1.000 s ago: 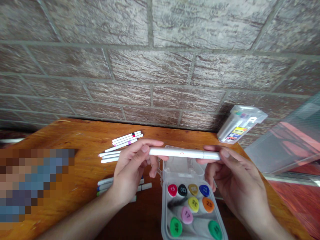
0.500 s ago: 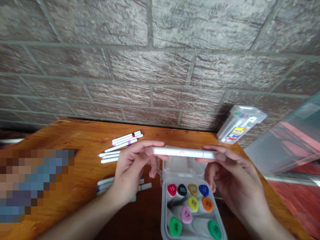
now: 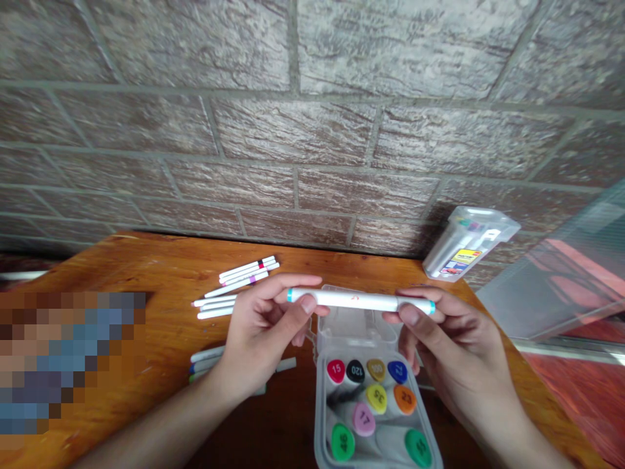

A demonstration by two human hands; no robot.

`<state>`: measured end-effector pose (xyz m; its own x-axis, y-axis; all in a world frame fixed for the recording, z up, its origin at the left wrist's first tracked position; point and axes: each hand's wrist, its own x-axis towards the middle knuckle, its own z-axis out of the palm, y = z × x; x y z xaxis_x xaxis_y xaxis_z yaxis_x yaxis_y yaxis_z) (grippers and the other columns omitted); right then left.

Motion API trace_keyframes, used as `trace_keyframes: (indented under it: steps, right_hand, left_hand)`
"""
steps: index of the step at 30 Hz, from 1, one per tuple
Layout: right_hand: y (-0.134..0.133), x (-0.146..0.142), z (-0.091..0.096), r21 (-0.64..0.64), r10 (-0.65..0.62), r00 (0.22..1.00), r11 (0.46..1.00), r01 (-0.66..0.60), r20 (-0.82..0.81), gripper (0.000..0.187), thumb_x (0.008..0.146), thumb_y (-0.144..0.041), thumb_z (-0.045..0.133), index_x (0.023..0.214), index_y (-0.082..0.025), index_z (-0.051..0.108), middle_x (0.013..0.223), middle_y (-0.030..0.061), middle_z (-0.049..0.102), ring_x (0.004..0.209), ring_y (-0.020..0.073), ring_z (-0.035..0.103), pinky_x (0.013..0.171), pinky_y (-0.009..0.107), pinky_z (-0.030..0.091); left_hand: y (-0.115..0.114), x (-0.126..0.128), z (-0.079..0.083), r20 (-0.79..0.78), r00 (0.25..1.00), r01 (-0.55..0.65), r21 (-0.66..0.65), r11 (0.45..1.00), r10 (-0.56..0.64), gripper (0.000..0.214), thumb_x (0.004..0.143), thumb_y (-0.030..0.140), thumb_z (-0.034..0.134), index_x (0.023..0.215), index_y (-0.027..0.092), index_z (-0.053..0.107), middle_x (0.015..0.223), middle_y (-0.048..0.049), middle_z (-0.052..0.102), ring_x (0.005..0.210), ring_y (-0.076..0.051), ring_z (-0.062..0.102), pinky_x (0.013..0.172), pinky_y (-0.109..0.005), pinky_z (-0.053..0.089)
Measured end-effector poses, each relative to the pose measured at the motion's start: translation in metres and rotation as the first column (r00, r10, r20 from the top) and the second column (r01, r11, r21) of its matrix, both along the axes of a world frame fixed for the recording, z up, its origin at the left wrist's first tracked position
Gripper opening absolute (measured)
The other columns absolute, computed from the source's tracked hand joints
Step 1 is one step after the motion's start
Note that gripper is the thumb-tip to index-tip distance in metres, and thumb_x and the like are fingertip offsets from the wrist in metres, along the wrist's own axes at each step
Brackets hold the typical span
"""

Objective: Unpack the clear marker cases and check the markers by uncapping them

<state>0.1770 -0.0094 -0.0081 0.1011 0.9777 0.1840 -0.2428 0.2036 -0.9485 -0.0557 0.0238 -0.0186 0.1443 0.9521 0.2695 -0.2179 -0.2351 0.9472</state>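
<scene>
A white marker [image 3: 359,299] with light-blue ends lies level between my two hands. My left hand [image 3: 266,339] pinches it near its left end, thumb in front. On the capped right end, my right hand [image 3: 452,352] grips it between thumb and fingers. Just below is an open clear plastic case [image 3: 319,404], its lid tipped back toward the wall. Several markers stand in it, showing numbered coloured ends, among them a red one [image 3: 336,371], a yellow one [image 3: 376,398], a pink one [image 3: 364,419] and an orange one [image 3: 405,399].
Several white markers [image 3: 244,268] lie on the wooden table [image 3: 161,273] beyond my left hand; more markers [image 3: 205,361] are partly hidden behind my left forearm. A closed clear case [image 3: 469,244] stands at the back right by the brick wall [image 3: 293,130]. A blurred patch covers the left.
My thumbs have slid inward along the marker, so its light-blue ends now show. The case and the loose markers have stayed in place.
</scene>
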Motion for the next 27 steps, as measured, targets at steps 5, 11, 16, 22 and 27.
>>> trace_keyframes:
  steps: [5,11,16,22,27]
  right_hand:
    - [-0.004,-0.0056,0.0055,-0.059,-0.066,0.997,0.996,0.069,0.051,0.02,0.084,-0.035,0.09,0.094,-0.023,0.078,0.054,-0.0019,0.071,0.038,0.0105,0.057,0.039,0.019,0.049]
    - [-0.0009,-0.0019,0.0013,0.012,-0.037,0.994,0.999,0.035,0.105,0.021,0.084,-0.036,0.09,0.093,-0.023,0.076,0.05,-0.003,0.068,0.037,0.0109,0.057,0.039,0.019,0.05]
    - [-0.0009,-0.0023,0.0016,-0.014,-0.052,0.996,0.998,0.054,0.075,0.021,0.084,-0.035,0.09,0.093,-0.022,0.077,0.051,-0.0027,0.068,0.038,0.0106,0.057,0.04,0.019,0.049]
    - [-0.0029,-0.0051,0.0044,-0.037,-0.073,0.997,0.997,0.075,0.038,0.022,0.082,-0.035,0.091,0.094,-0.023,0.078,0.066,0.0005,0.077,0.039,0.0107,0.058,0.039,0.022,0.049]
    - [-0.003,-0.0045,0.0037,-0.031,-0.081,0.995,0.996,0.083,0.064,0.023,0.081,-0.036,0.092,0.094,-0.022,0.078,0.056,-0.002,0.07,0.039,0.0109,0.057,0.04,0.021,0.049]
  left_hand:
    - [-0.0006,0.0011,0.0034,-0.07,0.996,-0.05,0.031,0.998,0.053,0.021,0.09,0.034,0.082,0.102,0.017,0.079,0.069,-0.0038,0.078,0.043,-0.008,0.056,0.042,-0.016,0.044]
    - [0.0008,0.0045,0.007,-0.089,0.992,-0.08,0.102,0.992,0.089,0.01,0.084,0.02,0.085,0.092,0.017,0.079,0.06,0.0034,0.069,0.044,-0.006,0.056,0.042,-0.014,0.043]
    - [0.0005,0.0044,0.0084,-0.107,0.988,-0.095,0.146,0.985,0.112,0.009,0.082,0.015,0.084,0.091,0.018,0.081,0.062,0.0032,0.07,0.045,-0.006,0.056,0.042,-0.015,0.042]
    - [-0.0012,0.0032,0.0092,-0.118,0.989,-0.077,0.114,0.99,0.09,0.009,0.086,0.021,0.081,0.093,0.016,0.08,0.058,0.0024,0.068,0.042,-0.008,0.054,0.04,-0.017,0.04]
    - [0.0,0.0044,0.0106,-0.151,0.977,-0.123,0.179,0.976,0.15,0.008,0.083,0.018,0.082,0.09,0.018,0.081,0.059,0.0029,0.068,0.044,-0.009,0.055,0.042,-0.019,0.04]
